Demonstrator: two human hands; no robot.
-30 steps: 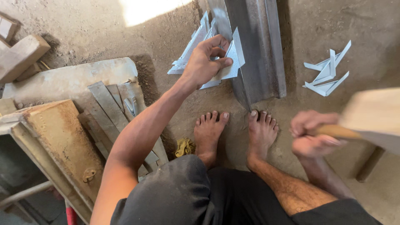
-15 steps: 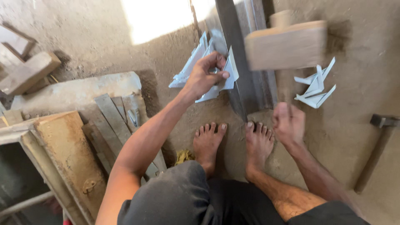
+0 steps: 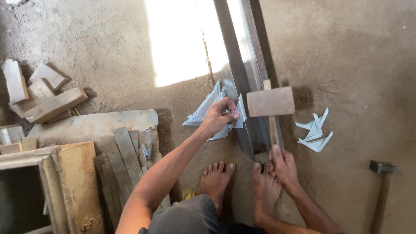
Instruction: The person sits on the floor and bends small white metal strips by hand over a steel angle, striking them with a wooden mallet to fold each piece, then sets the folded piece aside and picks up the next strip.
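My left hand [image 3: 219, 116] grips a sheet piece [image 3: 239, 113] against the steel bar [image 3: 242, 73]; my right hand [image 3: 281, 162] clenches the mallet [image 3: 270, 102]. Finished-looking pieces [image 3: 315, 132] lie aside; a pile [image 3: 203, 112] remains.

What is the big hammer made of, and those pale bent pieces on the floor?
The mallet looks like plain wood: brown, dull block head on a wooden handle. The bent pieces look like thin sheet metal: pale grey-blue, sharp folds and pointed corners, though paint or coating can't be ruled out.
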